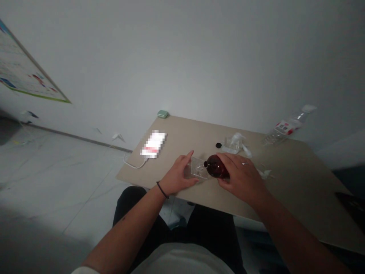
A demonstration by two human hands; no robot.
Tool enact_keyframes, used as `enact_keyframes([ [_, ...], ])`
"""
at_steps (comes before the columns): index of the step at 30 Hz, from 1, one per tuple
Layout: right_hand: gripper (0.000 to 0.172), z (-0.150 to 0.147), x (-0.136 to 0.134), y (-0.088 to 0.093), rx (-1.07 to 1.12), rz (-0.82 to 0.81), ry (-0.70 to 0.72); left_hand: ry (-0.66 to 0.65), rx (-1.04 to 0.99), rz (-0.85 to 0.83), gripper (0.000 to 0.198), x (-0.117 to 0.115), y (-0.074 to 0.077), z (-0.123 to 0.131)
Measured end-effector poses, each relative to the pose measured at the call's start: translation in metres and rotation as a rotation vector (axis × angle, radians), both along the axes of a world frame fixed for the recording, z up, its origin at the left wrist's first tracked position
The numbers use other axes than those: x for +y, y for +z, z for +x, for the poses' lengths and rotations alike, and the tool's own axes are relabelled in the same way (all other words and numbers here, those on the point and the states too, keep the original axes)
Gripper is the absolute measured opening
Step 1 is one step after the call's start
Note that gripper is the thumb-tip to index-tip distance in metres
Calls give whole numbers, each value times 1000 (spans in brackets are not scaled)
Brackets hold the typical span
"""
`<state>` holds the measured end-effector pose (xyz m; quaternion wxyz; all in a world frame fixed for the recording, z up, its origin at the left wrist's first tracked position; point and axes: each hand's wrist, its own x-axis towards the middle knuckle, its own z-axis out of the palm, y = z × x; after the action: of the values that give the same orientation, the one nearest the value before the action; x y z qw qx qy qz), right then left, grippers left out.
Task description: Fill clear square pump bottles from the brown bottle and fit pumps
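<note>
Right hand (242, 177) grip clamped over the dark red bottle (216, 167), fingers wrapped across the top. The bottle is tipped nearly flat just above the tabletop (299, 182), cap off, neck pointing left. Its mouth sits at the rim of the clear cup (197, 168); cannot tell if liquid is flowing.

Left hand (178, 177) grip is closed loosely on the cup, thumb below, index finger raised along the far side. The cup is at the tabletop's near edge, between both hands. Black band (162, 189) on the left wrist, ring (244, 163) on a right finger.

Black cap (218, 145) lies just behind the bottle, with crumpled clear wrapping (236, 142) beside it. Farther out, a plastic water bottle (288, 125) lies on its side at the far right edge. A phone (153, 144) with a white cable (134, 164) is at the left, and a small green box (162, 113) sits at the far corner.
</note>
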<state>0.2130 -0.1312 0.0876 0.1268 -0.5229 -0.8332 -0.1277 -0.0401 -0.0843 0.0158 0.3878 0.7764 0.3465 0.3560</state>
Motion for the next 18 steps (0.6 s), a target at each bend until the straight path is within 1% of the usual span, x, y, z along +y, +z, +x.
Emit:
enact_keyframes([
  [18, 63, -2, 0, 14, -112, 94, 46, 11, -6, 34, 106, -1, -3, 1],
])
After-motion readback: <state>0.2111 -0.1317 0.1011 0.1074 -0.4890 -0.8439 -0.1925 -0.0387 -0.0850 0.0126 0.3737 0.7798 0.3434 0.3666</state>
